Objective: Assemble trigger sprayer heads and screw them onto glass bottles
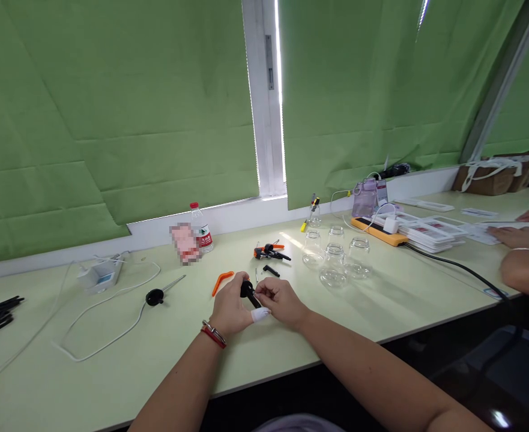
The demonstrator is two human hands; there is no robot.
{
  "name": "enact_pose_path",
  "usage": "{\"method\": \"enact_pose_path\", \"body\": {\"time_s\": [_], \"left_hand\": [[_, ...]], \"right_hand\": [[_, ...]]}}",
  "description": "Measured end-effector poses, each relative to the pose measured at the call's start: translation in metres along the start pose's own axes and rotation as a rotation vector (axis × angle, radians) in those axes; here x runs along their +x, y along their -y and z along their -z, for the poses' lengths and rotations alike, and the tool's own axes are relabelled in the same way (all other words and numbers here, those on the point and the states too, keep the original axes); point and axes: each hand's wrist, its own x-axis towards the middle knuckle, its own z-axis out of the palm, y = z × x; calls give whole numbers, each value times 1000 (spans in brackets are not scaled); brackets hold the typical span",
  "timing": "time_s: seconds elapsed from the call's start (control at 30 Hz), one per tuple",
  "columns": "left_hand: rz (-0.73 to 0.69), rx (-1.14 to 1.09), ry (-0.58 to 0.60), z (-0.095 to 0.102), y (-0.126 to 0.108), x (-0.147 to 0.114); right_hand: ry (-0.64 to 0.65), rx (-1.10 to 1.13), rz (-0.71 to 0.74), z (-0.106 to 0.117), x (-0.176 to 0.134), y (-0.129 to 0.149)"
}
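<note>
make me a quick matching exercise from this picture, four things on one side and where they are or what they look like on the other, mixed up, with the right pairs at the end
1. black part
2. drink bottle
3. four glass jars
4. bent piece

A. clear, grouped to the right of the hands
B. orange, lying just beyond the left hand
C. held in the left hand, with the right hand close against it
D. topped with a red cap

Pairs: 1-C, 2-D, 3-A, 4-B
</note>
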Motion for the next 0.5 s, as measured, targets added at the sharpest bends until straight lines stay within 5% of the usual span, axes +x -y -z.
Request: {"method": "enact_pose_path", "body": {"time_s": [0.5], "left_hand": [[-37,67,-25,-1,-2,-1]], "right_hand": [[-8,-84,17,1,1,1]]}}
